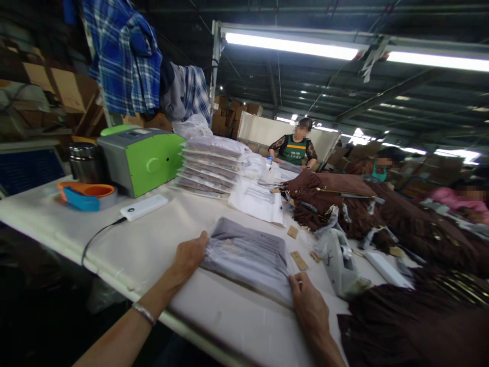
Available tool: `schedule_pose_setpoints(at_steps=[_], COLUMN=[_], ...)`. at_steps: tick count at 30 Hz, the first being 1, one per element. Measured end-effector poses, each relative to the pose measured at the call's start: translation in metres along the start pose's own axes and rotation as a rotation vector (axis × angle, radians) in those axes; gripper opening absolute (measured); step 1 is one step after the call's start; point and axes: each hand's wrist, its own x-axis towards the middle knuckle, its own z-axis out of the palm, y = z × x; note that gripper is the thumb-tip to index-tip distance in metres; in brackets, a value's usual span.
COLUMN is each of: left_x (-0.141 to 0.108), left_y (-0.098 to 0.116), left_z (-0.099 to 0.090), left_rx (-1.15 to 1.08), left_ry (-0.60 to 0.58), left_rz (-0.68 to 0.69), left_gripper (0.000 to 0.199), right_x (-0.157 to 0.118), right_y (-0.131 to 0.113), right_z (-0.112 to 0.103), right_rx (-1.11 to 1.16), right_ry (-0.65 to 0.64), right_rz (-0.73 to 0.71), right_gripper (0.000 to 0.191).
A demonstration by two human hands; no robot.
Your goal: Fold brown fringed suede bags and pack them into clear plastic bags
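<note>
A flat clear plastic bag (248, 255) with folded greyish fabric inside lies on the white table in front of me. My left hand (192, 255) pinches its left edge, the fingers closed on the plastic. At the bag's right near corner, my right hand (310, 302) grips the plastic between thumb and fingers. Just beyond the bag is a stack of similar bagged garments (210, 165), with white plastic bags (257, 199) beside it. Small brown card tags (299, 260) lie to the right of the bag I hold.
A grey tape dispenser (340, 262) stands right of my right hand, near piles of dark brown garments (420, 219). Left are a green-and-grey machine (145, 158), a metal flask (84, 162), tape rolls (87, 195) and a white power bank (144, 207). A co-worker (294, 148) stands across the table.
</note>
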Motion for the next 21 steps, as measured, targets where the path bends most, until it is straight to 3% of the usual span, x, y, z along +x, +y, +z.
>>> schedule_pose_setpoints(at_steps=[9,11,13,15,17,21], left_x=[0.018,0.011,-0.003,-0.022,-0.04,-0.057], left_y=[-0.012,-0.004,0.014,0.04,0.066,0.093], left_z=[-0.016,-0.021,-0.019,-0.006,0.015,0.054], left_rx=[0.129,0.137,0.099,0.024,0.006,0.052], left_ry=[0.087,0.187,0.351,0.47,0.404,0.324], left_rz=[0.044,0.075,0.201,0.436,0.692,0.77], left_gripper=[0.023,0.024,0.029,0.033,0.039,0.066], right_x=[-0.011,-0.01,-0.008,-0.005,-0.005,-0.01], right_y=[-0.008,-0.007,-0.007,-0.007,-0.007,0.005], right_z=[-0.004,-0.005,-0.005,-0.004,-0.004,-0.015], right_rx=[-0.011,0.016,0.039,0.056,0.064,0.045], right_ry=[-0.019,-0.016,-0.008,-0.001,0.007,0.039], right_rz=[-0.065,-0.076,-0.079,-0.072,-0.068,-0.081], right_gripper=[0.026,0.027,0.027,0.028,0.028,0.022])
